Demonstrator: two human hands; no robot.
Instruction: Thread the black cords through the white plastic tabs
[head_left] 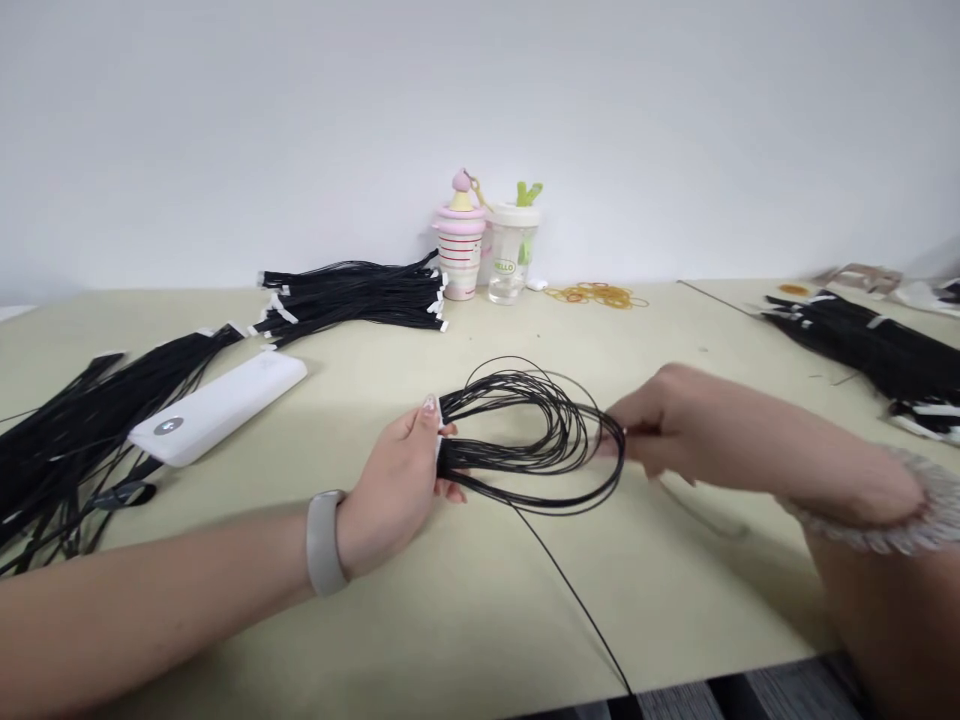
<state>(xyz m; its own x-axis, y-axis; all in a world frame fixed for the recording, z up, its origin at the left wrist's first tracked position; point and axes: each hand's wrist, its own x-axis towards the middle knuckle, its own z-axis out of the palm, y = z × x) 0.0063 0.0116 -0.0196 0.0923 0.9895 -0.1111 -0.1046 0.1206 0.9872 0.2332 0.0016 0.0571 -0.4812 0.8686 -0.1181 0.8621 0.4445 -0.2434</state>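
Note:
A looped bundle of thin black cables hangs between my hands just over the table. My left hand, with a grey band at the wrist, closes around the bundle's end, where white connectors show beside the thumb. At the far bend of the loop, the fingers of my right hand are pinched together at the cables; how many strands they hold is hidden. One loose black strand trails from the bundle down toward the table's front edge.
Black cable bundles lie at the back, the left and the right. A white device rests at left. Two cups, one pink-lidded and one clear, stand by the wall near yellow rubber bands.

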